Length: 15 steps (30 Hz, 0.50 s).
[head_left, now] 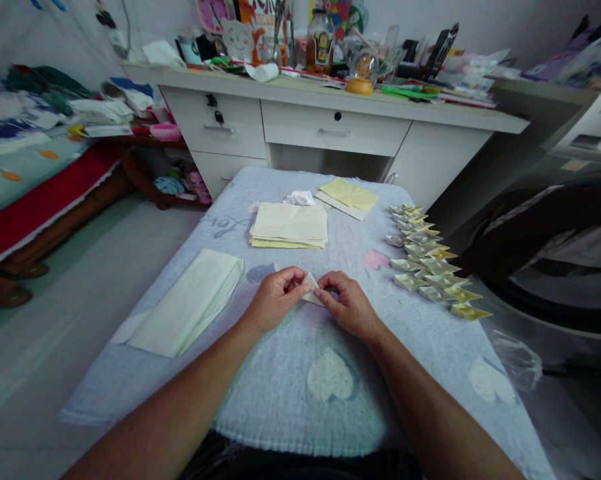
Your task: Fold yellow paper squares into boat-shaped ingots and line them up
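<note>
A small folded piece of pale paper (pixel 310 288), triangular in outline, is pinched between both hands above the cloth-covered table. My left hand (pixel 279 299) grips its left edge between thumb and fingers. On the opposite edge, the thumb and forefinger of my right hand (pixel 346 303) are closed. Beyond them lies a stack of cream paper sheets (pixel 289 223). To the right stand rows of small folded paper boats (pixel 423 257), some whitish and some yellow.
A long folded pale sheet (pixel 193 303) lies at the left. Yellow and white sheets (pixel 349 195) and a crumpled white paper (pixel 299 198) are at the far side. A cluttered white desk (pixel 335 127) stands behind, with a washing machine (pixel 590 153) at the right.
</note>
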### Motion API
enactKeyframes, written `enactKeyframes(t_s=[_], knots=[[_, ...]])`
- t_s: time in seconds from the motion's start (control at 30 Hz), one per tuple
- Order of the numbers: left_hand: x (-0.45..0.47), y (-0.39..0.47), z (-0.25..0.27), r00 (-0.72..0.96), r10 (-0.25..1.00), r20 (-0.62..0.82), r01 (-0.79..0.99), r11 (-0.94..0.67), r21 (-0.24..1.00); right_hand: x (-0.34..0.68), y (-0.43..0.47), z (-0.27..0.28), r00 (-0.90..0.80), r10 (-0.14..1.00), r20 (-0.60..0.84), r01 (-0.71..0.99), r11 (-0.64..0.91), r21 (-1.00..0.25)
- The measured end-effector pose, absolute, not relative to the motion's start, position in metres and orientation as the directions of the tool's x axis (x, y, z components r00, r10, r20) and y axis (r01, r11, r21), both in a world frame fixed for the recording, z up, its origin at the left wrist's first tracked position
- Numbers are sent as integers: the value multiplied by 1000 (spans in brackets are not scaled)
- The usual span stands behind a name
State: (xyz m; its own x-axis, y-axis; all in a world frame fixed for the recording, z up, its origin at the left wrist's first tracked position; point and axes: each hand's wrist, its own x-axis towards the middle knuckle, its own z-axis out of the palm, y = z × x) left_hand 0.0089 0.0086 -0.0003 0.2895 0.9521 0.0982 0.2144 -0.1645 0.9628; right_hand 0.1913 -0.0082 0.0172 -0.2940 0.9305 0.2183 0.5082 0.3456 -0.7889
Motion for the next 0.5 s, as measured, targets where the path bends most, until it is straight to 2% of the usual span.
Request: enactKeyframes(t_s=[0.27,0.5], knots=[[10,8,-1,319,945,74,260,-162,952,192,-6,12,-284,916,285,480,392,-785],[9,9,-2,362,932,21,250,-119,961,193,-6,12,-213,940,267,406,334,-851]])
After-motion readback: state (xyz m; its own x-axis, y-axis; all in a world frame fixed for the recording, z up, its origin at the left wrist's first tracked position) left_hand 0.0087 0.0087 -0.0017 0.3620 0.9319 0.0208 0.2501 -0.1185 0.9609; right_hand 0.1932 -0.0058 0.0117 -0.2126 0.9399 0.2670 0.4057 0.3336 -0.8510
